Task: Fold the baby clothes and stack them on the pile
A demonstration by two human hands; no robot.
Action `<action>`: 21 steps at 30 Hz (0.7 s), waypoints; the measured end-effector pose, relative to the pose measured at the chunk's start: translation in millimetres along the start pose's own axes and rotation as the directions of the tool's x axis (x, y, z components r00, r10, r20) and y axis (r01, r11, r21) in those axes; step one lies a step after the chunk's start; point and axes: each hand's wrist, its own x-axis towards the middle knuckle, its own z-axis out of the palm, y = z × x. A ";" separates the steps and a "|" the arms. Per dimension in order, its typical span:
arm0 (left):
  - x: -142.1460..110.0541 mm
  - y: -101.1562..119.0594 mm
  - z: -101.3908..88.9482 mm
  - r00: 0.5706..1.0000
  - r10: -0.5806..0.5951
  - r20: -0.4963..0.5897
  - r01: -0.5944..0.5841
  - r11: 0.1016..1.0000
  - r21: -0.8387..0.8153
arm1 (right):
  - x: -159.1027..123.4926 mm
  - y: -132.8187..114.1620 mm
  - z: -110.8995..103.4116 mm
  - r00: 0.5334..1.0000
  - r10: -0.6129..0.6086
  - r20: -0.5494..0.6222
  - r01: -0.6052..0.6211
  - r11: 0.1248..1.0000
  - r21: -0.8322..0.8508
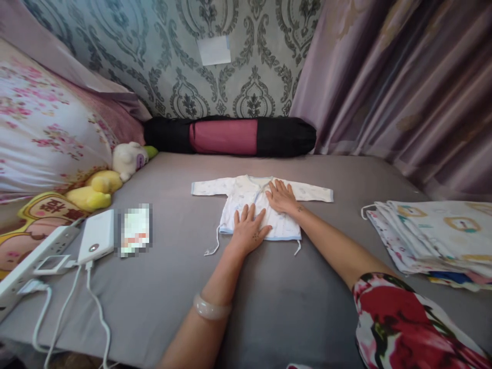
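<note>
A small white baby shirt (pixel 238 197) with pale blue trim lies spread flat on the grey sheet, its sleeves stretched out to both sides. Thin white tie strings trail from its lower corners. My left hand (pixel 249 229) rests flat on the lower front of the shirt, fingers spread. Higher up, near the neckline on the right side, my right hand (pixel 281 197) lies palm down with its fingers stretched out. Both palms cover parts of the cloth beneath them. Neither hand grips anything.
Folded baby clothes (pixel 430 230) are stacked at the right. On the left lie a white power bank (pixel 98 233), a power strip (pixel 42 261) with cables, a blurred-out packet (pixel 134 229) and plush toys (pixel 128 159). A black and pink roll (pixel 223 137) lies along the wall.
</note>
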 end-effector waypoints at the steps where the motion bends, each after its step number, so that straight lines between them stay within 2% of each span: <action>1: 0.0 -0.2 0.5 1.000 -0.002 0.000 0.002 1.000 0.000 | 5.3 0.1 0.3 1.000 0.014 -0.003 -0.014 1.000 0.003; 5: -0.1 -0.6 0.9 1.000 -0.006 0.002 0.006 1.000 0.003 | 22.6 0.4 3.0 0.997 0.059 -0.055 -0.059 0.998 0.010; 10: -1.1 0.9 -2.4 1.000 -0.007 0.016 0.007 1.000 -0.002 | 30.7 0.0 8.1 0.988 0.116 -0.106 -0.113 0.993 0.031; 13: -1.7 2.7 -5.2 1.000 -0.013 0.016 0.013 1.000 -0.017 | 32.1 1.6 6.7 0.989 0.116 -0.087 -0.114 0.993 0.028; 16: -1.1 3.8 -6.5 0.999 -0.030 -0.029 0.029 0.999 -0.041 | 31.0 -0.1 -3.4 0.991 0.131 -0.015 -0.130 0.990 0.046; 18: 0.1 3.3 -6.6 0.989 -0.090 -0.115 0.085 0.996 -0.040 | 26.3 -7.3 -13.7 0.997 0.082 -0.003 -0.082 0.994 0.069; 21: 1.4 0.3 -5.9 0.947 -0.209 -0.243 0.212 0.977 -0.013 | 11.8 -27.5 -26.0 0.984 -0.175 -0.015 0.175 0.973 0.151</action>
